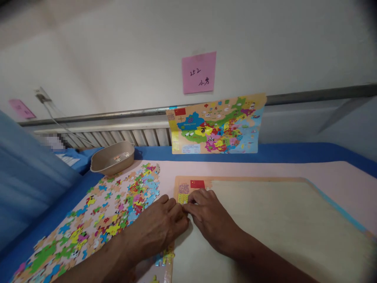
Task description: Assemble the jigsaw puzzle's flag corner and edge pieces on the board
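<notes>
My left hand [160, 226] and my right hand [210, 220] meet fingertip to fingertip over the upper left corner of a puzzle board [279, 228], just below the few fitted pieces with a red flag [197, 184]. Both hands have curled, pinching fingers pressed on a small puzzle piece [183, 199] at the board's left edge. What lies under the fingertips is mostly hidden. Several loose coloured puzzle pieces [112, 212] are spread on the pink mat to the left of my left hand.
A beige bowl [112, 157] with a few pieces stands at the back left. A coloured reference map [216, 125] leans against the wall below a pink sticky note [198, 72]. The blue table edge [294, 152] runs behind.
</notes>
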### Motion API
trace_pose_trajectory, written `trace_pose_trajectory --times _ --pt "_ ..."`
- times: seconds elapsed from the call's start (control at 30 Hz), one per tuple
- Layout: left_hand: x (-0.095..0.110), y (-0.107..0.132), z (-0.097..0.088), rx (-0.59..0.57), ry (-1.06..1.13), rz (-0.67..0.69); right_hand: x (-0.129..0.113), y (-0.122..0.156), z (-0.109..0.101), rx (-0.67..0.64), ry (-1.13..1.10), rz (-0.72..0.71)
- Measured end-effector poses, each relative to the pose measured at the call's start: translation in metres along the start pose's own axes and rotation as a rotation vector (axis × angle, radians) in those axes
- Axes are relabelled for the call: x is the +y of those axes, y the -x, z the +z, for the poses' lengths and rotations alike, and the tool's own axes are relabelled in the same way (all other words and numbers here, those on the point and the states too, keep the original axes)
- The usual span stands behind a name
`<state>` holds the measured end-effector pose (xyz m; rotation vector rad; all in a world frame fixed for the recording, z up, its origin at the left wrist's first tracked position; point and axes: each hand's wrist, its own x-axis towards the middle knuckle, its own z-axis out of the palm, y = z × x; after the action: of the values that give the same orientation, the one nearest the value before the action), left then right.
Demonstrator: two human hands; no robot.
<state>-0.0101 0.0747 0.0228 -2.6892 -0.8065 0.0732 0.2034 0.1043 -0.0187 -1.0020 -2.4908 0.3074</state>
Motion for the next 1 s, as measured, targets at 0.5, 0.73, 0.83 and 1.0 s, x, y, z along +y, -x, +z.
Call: trace_pose_trajectory --times 0.5,0.73,0.83,1.0 --pt "-0.007 0.005 -0.001 0.01 0.069 0.035 0.003 0.001 0.003 0.028 0.016 -0.034" --pt "-0.013 -0.009 -0.003 -0.012 0.1 0.058 0.003 0.0 0.001 0.024 0.023 -0.055" --pt "-0.015 -0.013 0.002 -0.012 0.106 0.057 0.001 -0.001 0.0 0.012 0.027 -0.05" --pt "-0.014 -0.014 0.0 -0.04 0.126 0.044 0.003 0.0 0.002 0.034 0.031 -0.05"
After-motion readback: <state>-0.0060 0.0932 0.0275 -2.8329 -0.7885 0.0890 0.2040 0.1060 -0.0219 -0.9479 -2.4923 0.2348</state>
